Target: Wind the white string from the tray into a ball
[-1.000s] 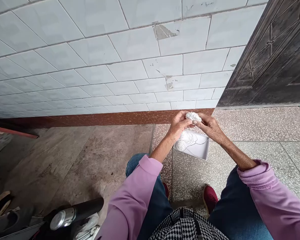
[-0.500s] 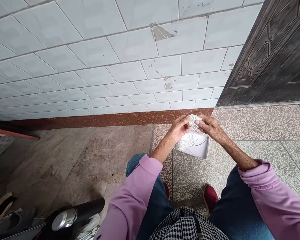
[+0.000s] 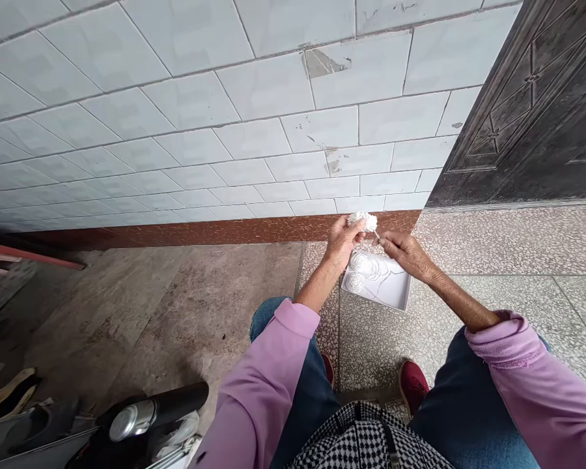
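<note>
My left hand (image 3: pixel 340 242) is closed with thumb and fingers on a white crocheted yarn piece (image 3: pixel 362 221), bunched and ruffled, held up in front of the wall's base. Just to the right, my right hand (image 3: pixel 406 253) pinches a thin white yarn strand (image 3: pixel 376 235) that runs to the piece. The fingertips of that hand stand a little apart from the piece. Under both hands sits a shallow white box (image 3: pixel 395 294) on the floor. In it, at the left, lie white yarn balls (image 3: pixel 356 281) and loose loops of yarn.
A white tiled wall (image 3: pixel 254 98) with a brown base strip rises ahead. At the right is a dark carved door (image 3: pixel 532 117). A black cylinder with a metal end (image 3: pixel 133 420) lies among clutter at lower left, near a shoe (image 3: pixel 10 394). Red shoes (image 3: pixel 413 384) flank the box's near side.
Both hands were together on the white piece. It has moved slightly left and up with my left hand, while my right hand has drawn away to the right, holding the strand.
</note>
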Motion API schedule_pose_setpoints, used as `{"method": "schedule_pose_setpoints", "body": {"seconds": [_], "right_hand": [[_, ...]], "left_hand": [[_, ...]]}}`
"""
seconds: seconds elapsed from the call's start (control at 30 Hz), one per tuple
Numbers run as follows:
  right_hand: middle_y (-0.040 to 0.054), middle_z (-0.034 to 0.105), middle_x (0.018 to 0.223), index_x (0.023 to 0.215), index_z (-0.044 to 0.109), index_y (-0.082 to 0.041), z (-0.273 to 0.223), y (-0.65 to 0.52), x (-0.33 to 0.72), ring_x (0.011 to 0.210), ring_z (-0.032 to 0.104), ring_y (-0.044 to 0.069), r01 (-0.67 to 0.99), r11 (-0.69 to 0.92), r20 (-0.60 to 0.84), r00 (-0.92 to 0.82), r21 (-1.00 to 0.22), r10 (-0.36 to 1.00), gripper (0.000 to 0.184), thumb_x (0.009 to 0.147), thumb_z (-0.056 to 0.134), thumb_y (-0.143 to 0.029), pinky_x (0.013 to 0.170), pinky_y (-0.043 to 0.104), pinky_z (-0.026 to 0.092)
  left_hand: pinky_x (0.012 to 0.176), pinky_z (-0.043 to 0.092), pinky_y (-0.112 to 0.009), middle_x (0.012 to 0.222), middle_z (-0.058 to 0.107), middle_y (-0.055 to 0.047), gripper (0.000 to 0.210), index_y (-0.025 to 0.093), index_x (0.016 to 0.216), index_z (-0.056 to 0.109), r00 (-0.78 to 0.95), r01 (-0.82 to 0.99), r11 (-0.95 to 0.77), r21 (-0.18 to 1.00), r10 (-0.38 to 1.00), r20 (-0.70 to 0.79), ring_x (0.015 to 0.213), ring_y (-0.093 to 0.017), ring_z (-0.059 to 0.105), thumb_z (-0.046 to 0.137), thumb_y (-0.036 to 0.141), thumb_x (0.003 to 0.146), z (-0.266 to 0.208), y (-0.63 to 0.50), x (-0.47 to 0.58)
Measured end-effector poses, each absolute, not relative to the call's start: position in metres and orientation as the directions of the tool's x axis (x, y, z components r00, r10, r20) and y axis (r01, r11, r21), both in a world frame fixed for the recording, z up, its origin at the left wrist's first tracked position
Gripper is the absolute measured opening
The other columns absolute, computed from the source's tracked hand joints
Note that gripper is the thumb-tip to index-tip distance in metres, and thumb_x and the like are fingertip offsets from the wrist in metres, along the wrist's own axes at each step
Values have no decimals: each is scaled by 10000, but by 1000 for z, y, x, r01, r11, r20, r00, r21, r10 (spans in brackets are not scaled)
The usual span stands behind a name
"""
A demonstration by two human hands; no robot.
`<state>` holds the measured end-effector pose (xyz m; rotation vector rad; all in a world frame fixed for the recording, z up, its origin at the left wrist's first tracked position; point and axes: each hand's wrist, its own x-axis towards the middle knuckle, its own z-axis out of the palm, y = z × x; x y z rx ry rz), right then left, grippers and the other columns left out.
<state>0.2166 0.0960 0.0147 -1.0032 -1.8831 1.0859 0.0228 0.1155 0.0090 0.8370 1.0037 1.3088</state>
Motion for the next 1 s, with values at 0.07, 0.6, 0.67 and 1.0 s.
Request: {"method": "schedule_pose_setpoints", "body": {"seconds": [0.07,0.6,0.67,1.0], "right_hand": [[-14,544,664,850,692,-199,21,89,214,633,486,151,303,396,210,-499,-867,841,517,1068,576,-653,618,310,370],[-32,456,671,754,569,-228,28,105,225,616,380,135,166,299,248,-268,-940,931,634,962,647,-823,584,301,333],[-30,475,677,779,580,-225,21,109,223,616,401,136,174,283,225,-291,-943,930,612,978,632,-802,581,295,337],[-16,521,657,882,700,-195,20,93,212,627,473,153,344,408,196,-510,-846,837,478,1085,528,-592,626,306,365]], "left_hand": [[629,457,-244,852,708,11,522,207,965,649,-57,-297,43,954,996,-63,684,-94,585,991,461,665,9,117,21],[655,472,-270,846,673,-8,481,173,1014,713,460,-203,106,974,888,-1,695,-113,588,957,476,731,21,95,22],[682,495,-272,872,678,-7,522,183,996,685,408,-265,138,954,913,-19,732,-117,607,995,450,673,21,97,23],[737,516,-284,888,681,0,519,212,934,585,26,-220,-14,975,999,20,796,-139,633,951,395,616,10,117,20]]}}
